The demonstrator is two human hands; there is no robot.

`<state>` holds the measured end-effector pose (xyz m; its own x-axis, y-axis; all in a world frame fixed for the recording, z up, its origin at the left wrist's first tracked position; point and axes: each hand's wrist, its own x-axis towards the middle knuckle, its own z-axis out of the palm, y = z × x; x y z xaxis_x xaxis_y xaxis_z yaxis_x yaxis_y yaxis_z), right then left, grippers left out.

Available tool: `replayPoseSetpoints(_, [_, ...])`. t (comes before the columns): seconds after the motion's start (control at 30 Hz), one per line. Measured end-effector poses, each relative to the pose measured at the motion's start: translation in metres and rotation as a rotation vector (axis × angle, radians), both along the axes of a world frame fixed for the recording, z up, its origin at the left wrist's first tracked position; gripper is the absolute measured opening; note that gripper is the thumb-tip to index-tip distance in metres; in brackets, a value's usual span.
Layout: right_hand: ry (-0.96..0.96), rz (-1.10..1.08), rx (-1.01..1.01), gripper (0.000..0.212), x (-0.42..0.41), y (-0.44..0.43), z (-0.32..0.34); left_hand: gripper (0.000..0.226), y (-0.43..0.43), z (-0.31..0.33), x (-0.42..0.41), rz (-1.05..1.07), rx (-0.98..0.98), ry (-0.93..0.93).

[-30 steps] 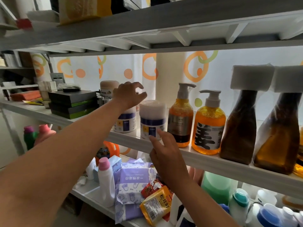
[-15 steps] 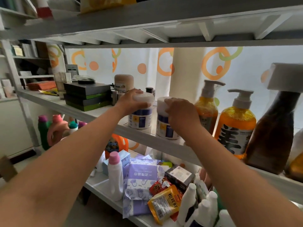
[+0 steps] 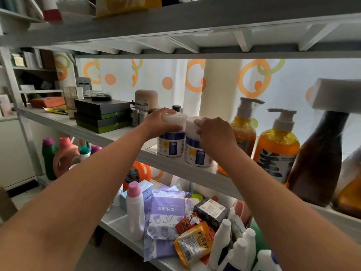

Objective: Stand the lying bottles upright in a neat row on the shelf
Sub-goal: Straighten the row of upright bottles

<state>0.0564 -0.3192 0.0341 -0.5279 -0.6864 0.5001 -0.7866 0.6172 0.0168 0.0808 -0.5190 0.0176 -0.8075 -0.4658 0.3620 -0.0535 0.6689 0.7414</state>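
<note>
Two white jars with blue labels stand upright side by side on the middle shelf [image 3: 121, 140]. My left hand [image 3: 159, 123] grips the white lid of the left jar [image 3: 171, 145] from above. My right hand [image 3: 215, 136] wraps the upper part of the right jar [image 3: 195, 154]. To their right stand two orange pump bottles [image 3: 243, 132] [image 3: 276, 151] and a dark brown bottle [image 3: 314, 159] with a white cap, all upright in a row.
Stacked dark boxes [image 3: 102, 115] and a beige jar [image 3: 146, 100] sit left of and behind the jars. The lower shelf holds a white bottle with a pink cap [image 3: 134, 209], purple packets [image 3: 166, 211], snack bags [image 3: 193, 243] and several white bottles [image 3: 234, 245].
My left hand came down and closed on the left jar's lid. My right hand rose from the shelf edge and took hold of the right jar. The view shifted right and closer.
</note>
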Motion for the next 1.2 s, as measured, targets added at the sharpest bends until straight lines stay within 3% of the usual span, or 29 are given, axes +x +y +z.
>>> replayPoseSetpoints(0.33, [0.023,0.001,0.001,0.041,-0.002,-0.003,-0.002,0.062,-0.004,0.001,0.001,-0.018,0.013,-0.03])
replayPoseSetpoints(0.47, [-0.019,-0.007,0.027,0.056,0.002,-0.005,-0.005,0.066,0.0,0.002,0.001,-0.043,0.039,-0.043])
replayPoseSetpoints(0.6, [-0.024,0.025,-0.022,0.071,0.011,0.002,-0.015,0.085,0.006,0.003,0.01,-0.05,0.022,-0.024])
replayPoseSetpoints(0.77, [0.016,0.091,-0.233,0.049,0.019,0.03,-0.019,0.05,0.058,0.022,0.019,0.164,-0.303,0.349])
replayPoseSetpoints(0.87, [0.033,0.089,-0.367,0.035,0.021,0.058,-0.021,0.03,0.114,0.027,0.025,0.137,-0.385,0.512])
replayPoseSetpoints(1.03, [0.05,0.022,-0.467,0.022,0.022,0.111,-0.025,0.019,0.196,0.015,0.022,0.004,-0.416,0.545])
replayPoseSetpoints(1.2, [0.059,-0.064,-0.514,0.022,0.022,0.17,-0.028,0.011,0.252,0.001,0.016,-0.05,-0.365,0.576])
